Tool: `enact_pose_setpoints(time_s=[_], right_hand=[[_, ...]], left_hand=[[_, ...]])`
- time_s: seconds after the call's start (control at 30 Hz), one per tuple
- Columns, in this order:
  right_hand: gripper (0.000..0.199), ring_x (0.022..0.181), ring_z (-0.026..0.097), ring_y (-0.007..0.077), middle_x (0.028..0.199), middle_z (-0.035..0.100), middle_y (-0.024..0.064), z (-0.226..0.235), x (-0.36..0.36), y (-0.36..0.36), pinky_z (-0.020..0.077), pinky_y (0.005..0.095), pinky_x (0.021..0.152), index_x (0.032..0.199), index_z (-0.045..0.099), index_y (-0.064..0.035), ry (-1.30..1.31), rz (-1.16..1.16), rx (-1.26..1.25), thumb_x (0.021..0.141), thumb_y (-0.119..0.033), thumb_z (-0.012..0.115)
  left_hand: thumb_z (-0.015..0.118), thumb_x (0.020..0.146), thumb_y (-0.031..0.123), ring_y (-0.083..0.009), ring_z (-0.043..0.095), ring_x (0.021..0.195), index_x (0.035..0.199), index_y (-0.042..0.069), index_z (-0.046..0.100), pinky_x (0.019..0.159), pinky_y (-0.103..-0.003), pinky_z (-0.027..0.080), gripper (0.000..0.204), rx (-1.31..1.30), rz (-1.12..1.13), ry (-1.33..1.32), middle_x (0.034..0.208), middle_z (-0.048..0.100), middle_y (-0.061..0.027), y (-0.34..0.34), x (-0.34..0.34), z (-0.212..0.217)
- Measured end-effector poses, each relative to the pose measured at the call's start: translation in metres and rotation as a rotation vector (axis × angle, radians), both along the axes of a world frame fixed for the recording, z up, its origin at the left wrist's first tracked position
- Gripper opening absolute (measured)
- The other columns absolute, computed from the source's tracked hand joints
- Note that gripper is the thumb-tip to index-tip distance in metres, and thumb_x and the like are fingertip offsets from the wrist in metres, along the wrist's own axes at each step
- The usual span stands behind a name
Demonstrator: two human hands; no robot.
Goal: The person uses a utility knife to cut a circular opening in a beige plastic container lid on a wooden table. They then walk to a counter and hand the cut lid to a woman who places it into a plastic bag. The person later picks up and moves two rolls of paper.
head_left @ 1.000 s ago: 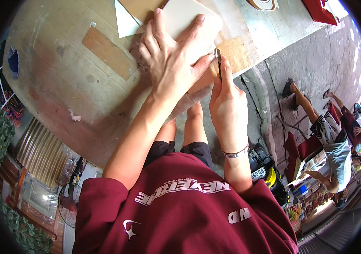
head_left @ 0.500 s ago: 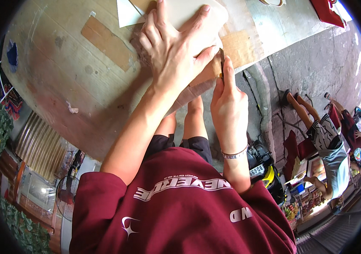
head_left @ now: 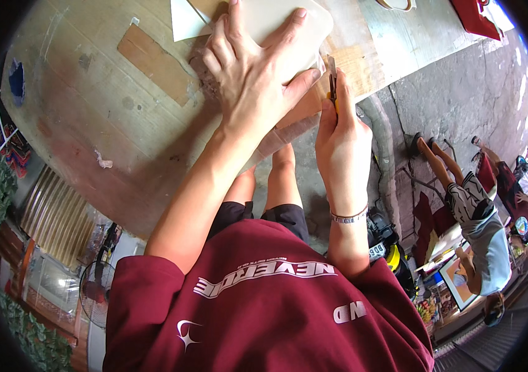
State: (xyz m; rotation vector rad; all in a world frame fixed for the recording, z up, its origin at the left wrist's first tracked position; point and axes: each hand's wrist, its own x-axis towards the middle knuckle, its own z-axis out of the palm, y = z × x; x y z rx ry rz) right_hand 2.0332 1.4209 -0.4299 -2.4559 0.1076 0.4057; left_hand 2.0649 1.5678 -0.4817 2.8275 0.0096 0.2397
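My left hand (head_left: pixel 253 80) lies spread on a cream, round-cornered panel (head_left: pixel 312 26), its thumb near the panel's lower edge. Between the thumb and fingers of my right hand (head_left: pixel 343 146) is a utility knife (head_left: pixel 333 93) with a yellow handle part and its blade out, pointing away from me. The blade is just right of the panel; whether it touches anything I cannot tell. Brown, partly shiny sheet material (head_left: pixel 304 110) shows below the panel and at the table's near edge.
The worn table (head_left: pixel 134 136) carries a brown strip (head_left: pixel 155 62), a white sheet (head_left: pixel 186 22) and a red object (head_left: pixel 476 18) at far right. A yellow-and-black machine (head_left: pixel 397 257) stands right of me. Other people (head_left: pixel 487 239) are further right, one beside a framed picture (head_left: pixel 459 279).
My right hand has shifted right and slightly away from me with the utility knife, so the blade stands further from the panel's edge. My left hand has barely moved.
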Motion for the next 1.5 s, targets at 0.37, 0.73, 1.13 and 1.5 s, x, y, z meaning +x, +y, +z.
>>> enact_pose_setpoints(time_s=[0.37, 0.73, 1.13, 1.5], right_hand=[[0.066, 0.074, 0.072, 0.0399, 0.085, 0.071, 0.0211, -0.001, -0.006, 0.004, 0.0584, 0.0472, 0.064, 0.157, 0.04, -0.0073, 0.057, 0.084, -0.12, 0.095, -0.008, 0.064], [0.074, 0.069, 0.072, 0.0402, 0.08, 0.069, 0.0218, 0.002, -0.009, 0.006, 0.0581, 0.0483, 0.06, 0.157, 0.038, -0.0053, 0.118, 0.13, -0.213, 0.088, -0.002, 0.064], [0.065, 0.071, 0.071, 0.039, 0.084, 0.069, 0.0214, 0.007, -0.032, 0.001, 0.0573, 0.0475, 0.062, 0.157, 0.04, -0.0087, 0.143, 0.092, -0.198, 0.097, -0.01, 0.063], [0.052, 0.071, 0.069, 0.0433, 0.085, 0.069, 0.0262, 0.032, -0.005, -0.012, 0.0527, 0.0482, 0.062, 0.152, 0.048, -0.0108, 0.079, 0.005, 0.006, 0.101, -0.008, 0.059]], left_hand=[[0.08, 0.08, 0.058, -0.048, 0.029, 0.142, 0.152, 0.042, 0.053, 0.106, -0.06, 0.032, 0.079, 0.008, 0.0, -0.005, 0.161, 0.023, -0.029, 0.001, 0.0, -0.002], [0.086, 0.075, 0.05, -0.0495, 0.021, 0.149, 0.157, 0.03, 0.047, 0.112, -0.065, 0.023, 0.093, -0.069, 0.036, 0.166, 0.164, 0.015, -0.0349, -0.002, -0.003, 0.006], [0.083, 0.078, 0.053, -0.048, 0.023, 0.148, 0.156, 0.031, 0.048, 0.111, -0.065, 0.026, 0.089, -0.094, 0.06, 0.138, 0.162, 0.019, -0.034, -0.005, 0.001, 0.006], [0.079, 0.079, 0.063, -0.0482, 0.029, 0.143, 0.151, 0.044, 0.053, 0.108, -0.06, 0.03, 0.08, -0.006, 0.036, 0.021, 0.161, 0.023, -0.0291, -0.001, 0.001, 0.0]])
